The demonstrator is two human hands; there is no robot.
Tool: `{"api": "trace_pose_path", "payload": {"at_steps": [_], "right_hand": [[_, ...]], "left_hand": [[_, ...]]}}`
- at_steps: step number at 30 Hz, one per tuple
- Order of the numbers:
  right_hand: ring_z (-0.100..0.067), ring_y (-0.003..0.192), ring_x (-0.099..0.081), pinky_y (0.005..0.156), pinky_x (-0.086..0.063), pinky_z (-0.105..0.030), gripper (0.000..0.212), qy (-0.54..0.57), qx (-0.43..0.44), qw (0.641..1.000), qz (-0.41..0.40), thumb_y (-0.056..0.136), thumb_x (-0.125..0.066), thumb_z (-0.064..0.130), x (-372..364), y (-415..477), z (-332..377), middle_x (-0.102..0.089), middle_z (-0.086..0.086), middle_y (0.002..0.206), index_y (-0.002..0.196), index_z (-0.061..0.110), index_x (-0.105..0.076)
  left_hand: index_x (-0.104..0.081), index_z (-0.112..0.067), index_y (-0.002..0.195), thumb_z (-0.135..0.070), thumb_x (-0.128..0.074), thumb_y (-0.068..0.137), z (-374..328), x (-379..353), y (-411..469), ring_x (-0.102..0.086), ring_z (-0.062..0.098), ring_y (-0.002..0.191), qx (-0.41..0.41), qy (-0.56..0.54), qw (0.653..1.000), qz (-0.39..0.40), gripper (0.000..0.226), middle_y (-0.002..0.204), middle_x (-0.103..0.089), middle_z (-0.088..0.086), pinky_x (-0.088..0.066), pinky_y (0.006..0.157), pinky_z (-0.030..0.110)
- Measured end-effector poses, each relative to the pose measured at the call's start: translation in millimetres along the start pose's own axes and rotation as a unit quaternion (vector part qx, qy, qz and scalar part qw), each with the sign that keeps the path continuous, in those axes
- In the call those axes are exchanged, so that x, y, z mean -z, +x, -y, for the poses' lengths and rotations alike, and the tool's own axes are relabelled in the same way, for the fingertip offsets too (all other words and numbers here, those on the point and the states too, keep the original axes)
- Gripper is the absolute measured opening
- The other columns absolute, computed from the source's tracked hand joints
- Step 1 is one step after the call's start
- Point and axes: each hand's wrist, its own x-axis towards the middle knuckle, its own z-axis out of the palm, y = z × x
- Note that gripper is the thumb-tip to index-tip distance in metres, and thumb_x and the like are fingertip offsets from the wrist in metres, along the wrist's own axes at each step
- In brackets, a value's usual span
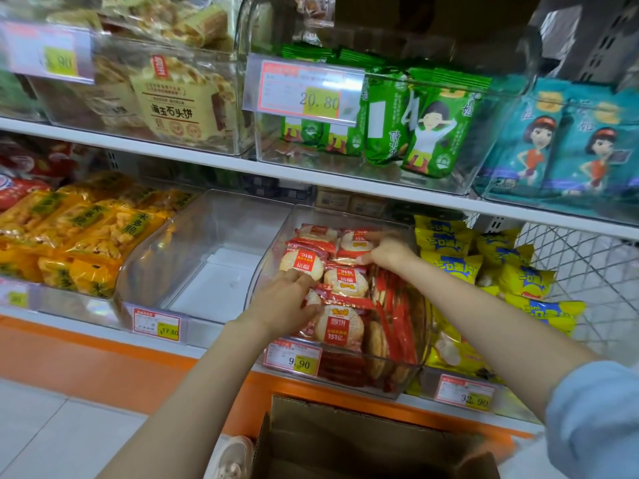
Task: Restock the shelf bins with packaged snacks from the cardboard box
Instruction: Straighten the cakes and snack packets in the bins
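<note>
We are settling rice-cracker packets into the clear bin, left hand pressing flat-fingered, right hand pinching one at the back; next, probably, we reach down into the cardboard box below.

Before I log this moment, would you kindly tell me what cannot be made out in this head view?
Head view:
1. The cardboard box: cut off by the bottom edge, inside dark, contents hidden.
2. The top-left price tag: blurred, only 90 legible.
3. The left hand and right hand: their backs hide how the fingers meet the rice cracker packets, so grip unclear.
4. The 9.90 label: small print too small.
</note>
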Motion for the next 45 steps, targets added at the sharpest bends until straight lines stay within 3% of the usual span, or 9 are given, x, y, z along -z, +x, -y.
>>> {"api": "trace_pose_path", "payload": {"at_steps": [7,13,23,27,32,35,38,42,45], "right_hand": [[-0.024,0.119,-0.052,0.098,-0.042,-0.031,0.054,-0.121,0.098,0.987,-0.038,0.082,-0.069,0.029,-13,9,4,-0.05,-0.007,0.136,0.133,0.024,-0.052],[-0.022,0.123,-0.049,0.097,-0.039,-0.026,0.057,-0.111,0.117,0.986,0.032,0.084,-0.068,0.025,-9,15,8,-0.047,-0.005,0.141,0.137,0.025,-0.048],[-0.023,0.126,-0.046,0.098,-0.038,-0.027,0.052,-0.15,0.149,0.977,0.027,0.085,-0.068,0.027,-6,14,16,-0.043,-0.004,0.144,0.134,0.027,-0.051],[-0.022,0.113,-0.054,0.09,-0.046,-0.029,0.034,-0.124,0.212,0.969,-0.024,0.092,-0.054,0.034,-6,7,26,-0.054,-0.004,0.131,0.126,0.028,-0.057],[-0.024,0.125,-0.047,0.101,-0.041,-0.035,0.066,-0.151,0.157,0.975,0.033,0.08,-0.07,0.035,-11,9,23,-0.045,-0.004,0.142,0.139,0.028,-0.042],[-0.021,0.127,-0.046,0.099,-0.038,-0.027,0.056,-0.046,0.111,0.993,0.014,0.086,-0.064,0.035,-2,15,13,-0.046,0.0,0.143,0.138,0.026,-0.044],[-0.021,0.13,-0.044,0.102,-0.038,-0.028,0.05,-0.063,0.081,0.995,0.013,0.092,-0.059,0.028,6,21,5,-0.045,-0.001,0.144,0.139,0.023,-0.043],[-0.022,0.132,-0.042,0.093,-0.038,-0.023,0.068,-0.122,0.071,0.989,0.051,0.086,-0.066,0.031,10,22,11,-0.039,-0.003,0.148,0.145,0.024,-0.033],[-0.021,0.118,-0.053,0.082,-0.044,-0.024,0.069,-0.16,0.072,0.984,0.033,0.077,-0.073,0.04,18,22,16,-0.051,-0.004,0.137,0.138,0.022,-0.045]], "left_hand": [[-0.04,-0.019,0.137,-0.045,-0.054,0.089,7,0,-1,-0.036,0.021,0.129,-0.014,-0.007,1.0,0.015,0.057,0.14,-0.04,0.003,-0.034,0.107,0.037],[-0.041,-0.017,0.137,-0.042,-0.053,0.091,7,3,-1,-0.037,0.022,0.129,-0.012,-0.017,1.0,0.009,0.054,0.141,-0.039,0.004,-0.034,0.108,0.037],[-0.039,-0.018,0.138,-0.042,-0.05,0.092,1,2,-2,-0.035,0.021,0.131,-0.007,0.001,1.0,0.005,0.053,0.143,-0.038,0.003,-0.034,0.108,0.037],[-0.039,-0.018,0.138,-0.042,-0.05,0.092,1,3,-1,-0.036,0.021,0.13,-0.005,-0.002,1.0,0.005,0.053,0.143,-0.039,0.003,-0.035,0.107,0.036],[-0.04,-0.019,0.137,-0.042,-0.05,0.092,1,4,-2,-0.036,0.02,0.13,-0.003,-0.016,1.0,0.002,0.051,0.143,-0.038,0.001,-0.035,0.106,0.035],[-0.042,-0.019,0.135,-0.042,-0.05,0.092,1,6,-2,-0.037,0.019,0.129,-0.009,-0.02,1.0,-0.005,0.05,0.141,-0.04,0.001,-0.036,0.105,0.034],[-0.043,-0.019,0.134,-0.041,-0.051,0.092,-2,6,0,-0.038,0.018,0.127,-0.015,-0.022,1.0,-0.009,0.048,0.139,-0.042,0.001,-0.037,0.104,0.033],[-0.043,-0.02,0.135,-0.042,-0.051,0.092,-3,5,2,-0.038,0.018,0.127,-0.015,-0.023,1.0,-0.011,0.049,0.139,-0.041,0.0,-0.036,0.105,0.032],[-0.042,-0.02,0.136,-0.042,-0.05,0.092,-2,4,3,-0.037,0.018,0.127,-0.016,-0.016,1.0,-0.013,0.049,0.139,-0.042,0.0,-0.035,0.104,0.031]]}}
